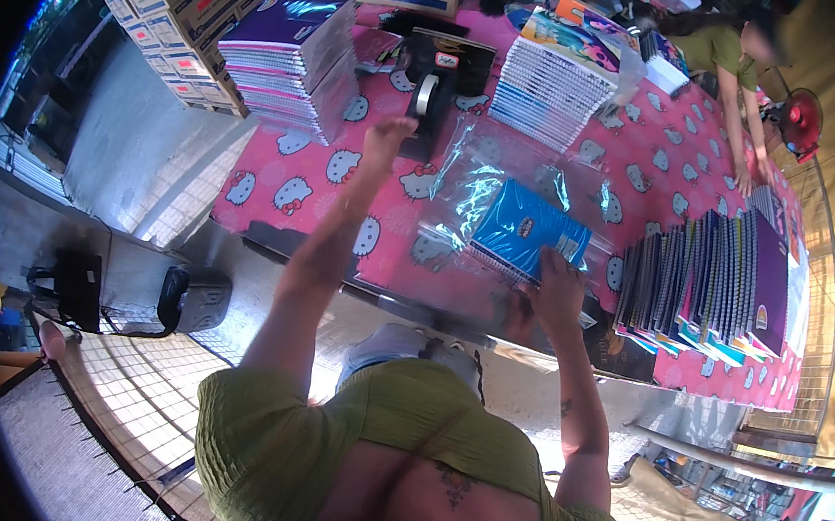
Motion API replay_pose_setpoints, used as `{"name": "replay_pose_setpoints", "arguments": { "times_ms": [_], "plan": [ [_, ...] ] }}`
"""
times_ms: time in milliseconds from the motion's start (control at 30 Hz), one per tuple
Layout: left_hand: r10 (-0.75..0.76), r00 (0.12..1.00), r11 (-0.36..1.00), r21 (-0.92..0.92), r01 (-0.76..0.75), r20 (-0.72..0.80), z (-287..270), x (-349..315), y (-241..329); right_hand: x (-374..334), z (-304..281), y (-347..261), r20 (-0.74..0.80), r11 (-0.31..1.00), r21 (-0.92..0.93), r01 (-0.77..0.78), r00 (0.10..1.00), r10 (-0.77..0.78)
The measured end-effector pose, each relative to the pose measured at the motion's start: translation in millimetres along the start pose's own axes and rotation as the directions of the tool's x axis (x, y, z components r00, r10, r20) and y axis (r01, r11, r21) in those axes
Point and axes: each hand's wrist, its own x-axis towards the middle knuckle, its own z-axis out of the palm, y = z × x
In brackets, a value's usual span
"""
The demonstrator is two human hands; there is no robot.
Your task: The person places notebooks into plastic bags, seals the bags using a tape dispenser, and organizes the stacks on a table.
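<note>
Touching the blue notebook (529, 229) at its near right corner with the right hand (561, 286), fingers over the cover, grip unclear. Lying in clear plastic (461, 189) on the table (397, 213), slanted lengthwise from far left to near right. Holding the left hand (389, 140) bunched beside the black tape dispenser (431, 131), farther left, impossible to say whether pinching anything.

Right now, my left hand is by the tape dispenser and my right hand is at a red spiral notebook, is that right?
Not quite: the head view shows the spiral notebook at your right hand is blue, not red. Your left hand is by the tape dispenser.
</note>
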Motion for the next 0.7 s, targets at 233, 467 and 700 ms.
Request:
{"name": "replay_pose_setpoints", "arguments": {
  "times_ms": [233, 467, 700],
  "plan": [
    [0.186, 0.982, 0.656, 0.749, -0.095, -0.038, -54.7, -21.2, -11.9, 1.9, -4.8, -5.9, -0.031, 0.997, 0.022, 0.072, 0.997, -0.071],
    [0.119, 0.873, 0.725, 0.559, -0.402, 0.473, 114.6, -127.6, 30.2, 0.2, 4.4, 7.8, -0.091, 0.99, 0.061, 0.127, 0.988, -0.121],
    [-0.078, 0.947, 0.237, 0.929, -0.285, 0.311, 196.1, -162.3, -17.8, 0.5, 12.9, 15.8, -0.139, 0.982, 0.105, 0.158, 0.98, -0.143]
  ]
}}
